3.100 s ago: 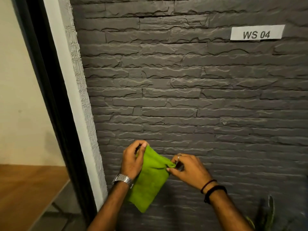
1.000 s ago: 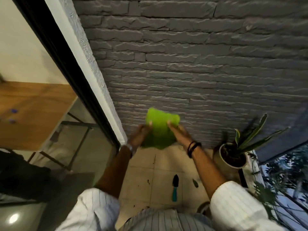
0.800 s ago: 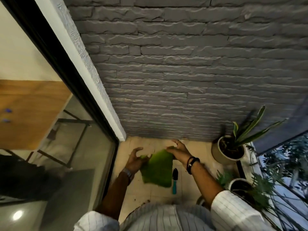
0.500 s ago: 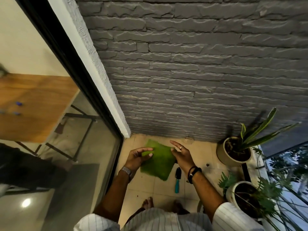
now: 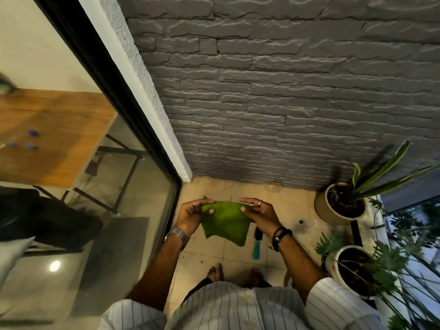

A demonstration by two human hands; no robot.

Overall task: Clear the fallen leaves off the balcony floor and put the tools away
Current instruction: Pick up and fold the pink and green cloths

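A folded green cloth (image 5: 226,222) hangs in front of me above the tiled balcony floor (image 5: 285,206). My left hand (image 5: 192,215) pinches its upper left edge and my right hand (image 5: 259,211) pinches its upper right edge. A small trowel with a teal handle (image 5: 256,244) lies on the tiles just right of the cloth, below my right wrist. A few dark specks of debris (image 5: 301,221) dot the floor.
A grey stone wall (image 5: 273,103) closes the far side. A glass sliding door with a black frame (image 5: 133,120) runs along the left. Two potted plants (image 5: 340,206) (image 5: 354,272) stand at the right. My bare feet (image 5: 215,272) are on the tiles.
The view has dropped from the wall to the floor. The cloth came down with both hands; half a second ago the fingers were spread over it, now both hands pinch its top edge.
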